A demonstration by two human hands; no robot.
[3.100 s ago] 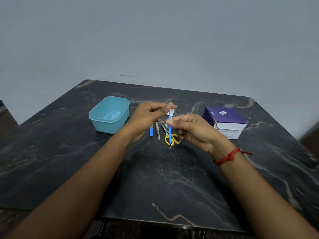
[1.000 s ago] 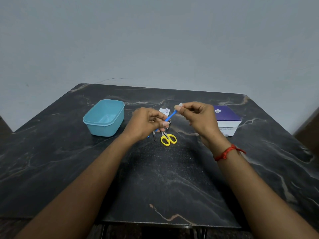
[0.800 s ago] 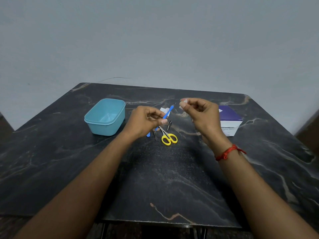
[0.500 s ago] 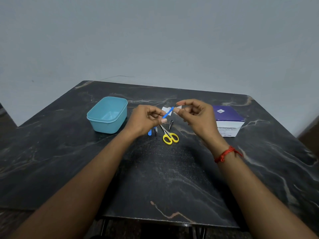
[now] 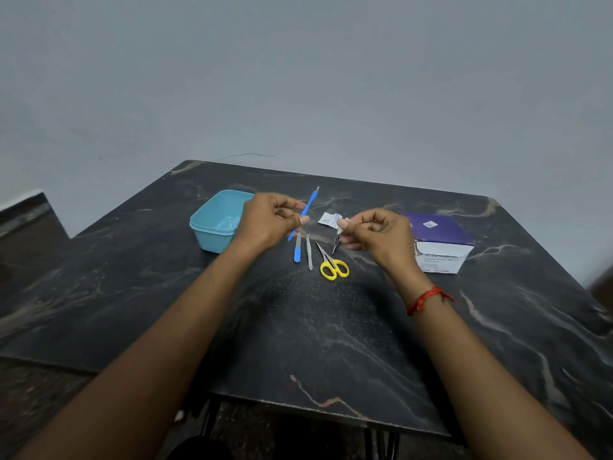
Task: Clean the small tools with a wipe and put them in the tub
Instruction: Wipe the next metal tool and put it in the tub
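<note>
Pinching a thin blue tool in the left hand, with thumb and forefinger closed on its lower half and the metal tip pointing up and away from the grip. Pinching a small pale wipe in the right hand, fingers curled in, just right of the tool and apart from it.

Seemingly working between strokes of wiping this one tool. For a clean pass: wrapping the wipe round the shaft just above the left pinch, drawing it outward toward the tip, and rolling the tool between the left fingers so every side gets covered. Minding the pointed end, which looks sharp enough to snag the wipe or a fingertip. Shifting the left pinch afterwards to reach the covered lower half.

Lying on the table beneath both grips: a blue-handled file, tweezers and yellow scissors. Sitting just left of the left grip, partly hidden by it: the tub, nothing showing inside.
</note>
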